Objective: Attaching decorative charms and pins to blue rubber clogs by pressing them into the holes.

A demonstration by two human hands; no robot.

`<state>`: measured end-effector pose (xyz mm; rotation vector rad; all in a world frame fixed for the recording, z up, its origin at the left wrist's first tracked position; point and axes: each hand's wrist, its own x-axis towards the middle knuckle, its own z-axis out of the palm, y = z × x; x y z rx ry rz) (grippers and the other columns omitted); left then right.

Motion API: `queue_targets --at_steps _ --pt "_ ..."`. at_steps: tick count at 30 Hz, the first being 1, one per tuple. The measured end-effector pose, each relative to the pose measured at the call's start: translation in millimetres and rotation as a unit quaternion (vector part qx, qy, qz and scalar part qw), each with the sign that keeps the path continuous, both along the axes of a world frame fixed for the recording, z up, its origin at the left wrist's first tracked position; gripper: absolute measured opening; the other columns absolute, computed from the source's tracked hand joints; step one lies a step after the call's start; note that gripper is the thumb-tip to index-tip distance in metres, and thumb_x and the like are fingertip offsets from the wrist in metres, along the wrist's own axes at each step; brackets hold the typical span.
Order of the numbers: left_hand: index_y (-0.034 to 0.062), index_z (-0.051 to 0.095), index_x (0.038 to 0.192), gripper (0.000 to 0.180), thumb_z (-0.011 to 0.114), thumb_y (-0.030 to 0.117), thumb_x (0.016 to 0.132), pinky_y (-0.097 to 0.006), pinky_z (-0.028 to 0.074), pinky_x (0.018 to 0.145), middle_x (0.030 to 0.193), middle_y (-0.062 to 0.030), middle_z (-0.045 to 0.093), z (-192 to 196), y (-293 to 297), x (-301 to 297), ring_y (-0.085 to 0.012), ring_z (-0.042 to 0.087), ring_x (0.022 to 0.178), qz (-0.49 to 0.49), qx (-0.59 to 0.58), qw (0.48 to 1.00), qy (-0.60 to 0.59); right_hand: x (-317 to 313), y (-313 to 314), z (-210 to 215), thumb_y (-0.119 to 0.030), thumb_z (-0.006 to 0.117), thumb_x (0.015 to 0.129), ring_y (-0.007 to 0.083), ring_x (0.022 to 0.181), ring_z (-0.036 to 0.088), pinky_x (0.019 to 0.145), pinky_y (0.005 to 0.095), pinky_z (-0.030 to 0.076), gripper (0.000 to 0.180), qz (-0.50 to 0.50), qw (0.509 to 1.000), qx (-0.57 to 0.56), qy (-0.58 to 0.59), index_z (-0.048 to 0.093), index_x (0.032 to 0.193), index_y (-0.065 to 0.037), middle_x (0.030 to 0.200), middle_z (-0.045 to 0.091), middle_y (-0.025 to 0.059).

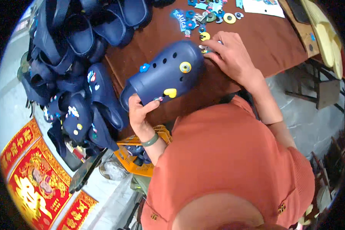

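Observation:
A navy blue clog [155,78] lies on the brown-covered table, its toe pointing to the far right. My left hand [138,111] grips it by the heel opening, thumb on the upper. Fixed in its holes are a blue charm, a round yellow charm [185,67] and a yellow heart charm [170,92]; several other holes are bare. Beside the toe, my right hand [235,55] has thumb and fingers closed around a small shoe charm [206,50], whose shape is partly hidden. A yellow ring-shaped charm [205,36] lies just beyond those fingers.
Several loose charms [211,17] are scattered at the table's far side, near a white sheet [262,7]. Navy clogs [80,36] are piled along the left, some with charms. An orange crate [136,166] stands below the table; pale yellow slippers [326,42] are at far right.

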<state>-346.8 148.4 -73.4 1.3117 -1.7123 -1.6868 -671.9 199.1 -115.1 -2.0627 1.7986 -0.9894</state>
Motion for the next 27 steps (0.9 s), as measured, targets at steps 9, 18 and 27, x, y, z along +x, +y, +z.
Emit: queue_targets --at_steps 9,18,27 --pt "-0.0009 0.07 0.086 0.024 0.078 0.015 0.07 -0.026 0.046 0.074 0.082 -0.0041 0.069 7.0 8.9 -23.0 -0.0111 0.062 0.077 0.045 0.006 0.999 0.008 15.8 -15.0 11.6 -0.02 0.074 0.071 0.0251 0.082 0.051 0.072 0.0363 0.04 0.036 0.11 0.984 -0.095 -0.106 0.063 0.106 -0.017 0.085 0.05 0.0048" --pt "-0.0008 0.069 0.087 0.024 0.078 0.016 0.072 -0.027 0.047 0.075 0.084 -0.0048 0.069 8.8 9.2 -33.2 -0.0121 0.063 0.078 0.056 0.019 0.998 0.034 15.4 -22.3 6.7 -0.016 0.075 0.07 0.0254 0.085 0.05 0.073 0.0368 0.039 0.027 0.148 0.969 -0.084 -0.181 0.062 0.094 -0.014 0.089 0.052 0.0045" --pt "-0.0008 0.07 0.089 0.018 0.076 0.011 0.077 -0.025 0.048 0.073 0.084 -0.0022 0.069 8.3 6.7 -32.9 -0.0091 0.061 0.078 0.026 0.0 1.0 0.017 36.8 -19.8 6.1 -0.016 0.073 0.073 0.027 0.083 0.049 0.071 0.0382 0.039 0.025 0.075 0.982 -0.164 -0.052 0.056 0.091 -0.009 0.088 0.05 0.0077"
